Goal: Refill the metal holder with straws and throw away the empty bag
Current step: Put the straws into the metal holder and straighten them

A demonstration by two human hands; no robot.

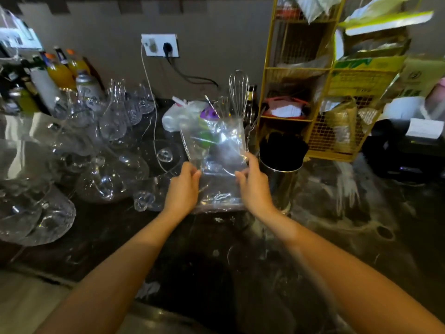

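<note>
We see the cylindrical polished-metal holder (280, 179) packed with upright black straws (283, 147), standing on the dark, mottled stone counter (349, 213). Just left of it, the crinkled, transparent plastic bag (216, 150) appears empty and is held upright above the counter, the left hand (184, 189) and the right hand (252, 184) each pinching one of its side edges. Clear glassware (101, 150) crowds the left; a yellow wire-mesh rack (313, 92) stands against the grey wall (204, 20).
</note>
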